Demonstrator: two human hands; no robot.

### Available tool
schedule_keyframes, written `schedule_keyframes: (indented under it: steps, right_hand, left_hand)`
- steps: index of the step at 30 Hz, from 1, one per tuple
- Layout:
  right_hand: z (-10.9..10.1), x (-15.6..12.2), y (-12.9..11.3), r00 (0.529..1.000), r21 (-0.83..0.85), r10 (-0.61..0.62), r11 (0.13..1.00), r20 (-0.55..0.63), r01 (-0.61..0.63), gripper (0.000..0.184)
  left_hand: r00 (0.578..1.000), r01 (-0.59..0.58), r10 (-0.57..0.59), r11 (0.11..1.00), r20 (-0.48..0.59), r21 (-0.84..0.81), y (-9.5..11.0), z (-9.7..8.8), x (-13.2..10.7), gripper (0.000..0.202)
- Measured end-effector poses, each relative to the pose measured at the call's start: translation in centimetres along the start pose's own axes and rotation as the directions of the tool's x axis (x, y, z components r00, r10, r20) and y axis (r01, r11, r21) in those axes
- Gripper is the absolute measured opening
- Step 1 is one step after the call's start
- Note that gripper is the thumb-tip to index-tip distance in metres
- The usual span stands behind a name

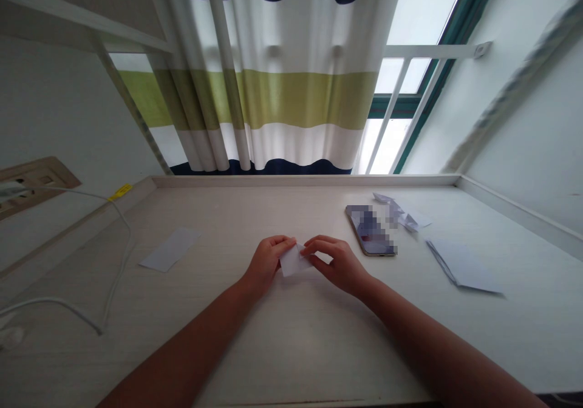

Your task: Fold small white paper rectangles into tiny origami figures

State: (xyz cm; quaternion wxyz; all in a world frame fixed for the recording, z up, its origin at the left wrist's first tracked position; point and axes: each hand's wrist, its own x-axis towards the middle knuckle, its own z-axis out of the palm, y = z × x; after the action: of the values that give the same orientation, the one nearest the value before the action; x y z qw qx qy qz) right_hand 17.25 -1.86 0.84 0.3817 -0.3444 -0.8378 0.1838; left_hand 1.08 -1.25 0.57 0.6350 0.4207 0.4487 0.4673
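Note:
A small folded piece of white paper (294,265) is held just above the table, in the middle of the view. My left hand (268,261) grips its left side, thumb on top and fingers partly hidden behind. On the paper's right side, my right hand (337,262) has its thumb and fingers curled at the edge, touching a raised corner or flap. A phone (371,232) lies face up beyond my right hand, its screen blurred out.
Folded paper shapes (405,217) lie behind the phone. A stack of white paper (464,265) rests at right, and a single white sheet (169,250) at left. A white cable (119,268) runs from the wall socket (39,183) across the left side of the table (273,347).

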Motion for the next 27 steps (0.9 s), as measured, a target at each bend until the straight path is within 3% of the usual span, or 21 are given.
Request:
schedule_keyframes:
  steps: [11,16,18,21,24,27]
  right_hand:
    - [0.07,0.05,0.26,0.992,0.052,0.059,0.997,-0.116,-0.053,0.016]
    - [0.23,0.17,0.12,0.983,0.198,0.159,0.970,-0.088,-0.139,0.013]
    - [0.47,0.31,0.23,0.958,0.342,0.278,0.909,-0.074,-0.237,0.010]
    - [0.68,0.59,0.41,0.890,0.545,0.456,0.747,-0.003,-0.381,0.014]
    - [0.56,0.82,0.37,0.839,0.637,0.535,0.613,0.101,-0.467,0.016]
    - [0.35,0.96,0.21,0.798,0.691,0.590,0.526,0.125,-0.496,0.017]
  left_hand:
    - [0.989,-0.020,0.028,0.998,0.144,-0.056,0.10,0.29,-0.20,0.029]
    - [0.990,-0.129,0.120,0.983,0.080,0.129,-0.29,-0.19,0.10,0.036]
    - [0.983,-0.184,0.175,0.948,0.059,0.259,-0.36,-0.26,0.05,0.041]
    - [0.971,-0.235,0.227,0.886,0.069,0.399,-0.29,-0.06,-0.28,0.046]
    - [0.964,-0.263,0.249,0.851,0.092,0.455,-0.20,0.23,-0.59,0.047]
    - [0.967,-0.254,0.240,0.861,0.088,0.441,-0.25,0.40,-0.55,0.037]
